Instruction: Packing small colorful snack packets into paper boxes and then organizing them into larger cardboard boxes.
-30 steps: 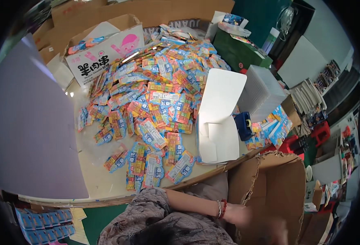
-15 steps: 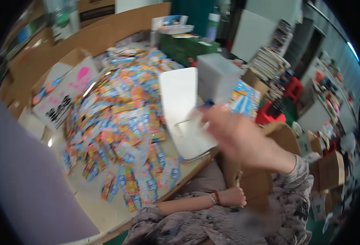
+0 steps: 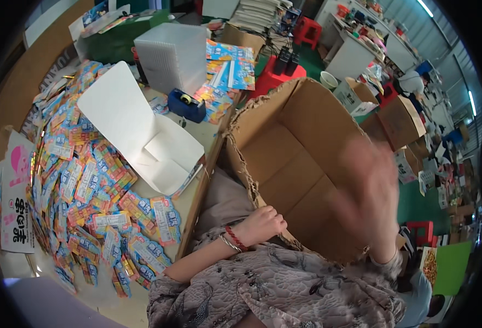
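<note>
A large open cardboard box (image 3: 284, 158) with a ragged rim stands to the right of the table. My left hand (image 3: 263, 223), with a red bracelet and a silver bangle at its wrist, is closed on the box's near left rim. Smeared by motion, my right hand (image 3: 369, 191) is over the right side of the box; its fingers cannot be made out, nor whether they hold anything. At the table's edge lies an open white box (image 3: 126, 112) with its lid raised. A big heap of small colourful packets (image 3: 96, 180) spreads to its left.
A blue tape dispenser (image 3: 187, 106) sits beyond the white box, beside a stack of clear plastic trays (image 3: 170, 57). Colourful printed sheets (image 3: 232, 65) lie at the far table end. A red stool (image 3: 276, 76) stands behind the cardboard box. Further cartons (image 3: 396, 121) fill the right.
The view has swung to the right, showing more of the cardboard box. My right hand has moved from beside the white box to the cardboard box's right side. My left hand remains near the box's rim.
</note>
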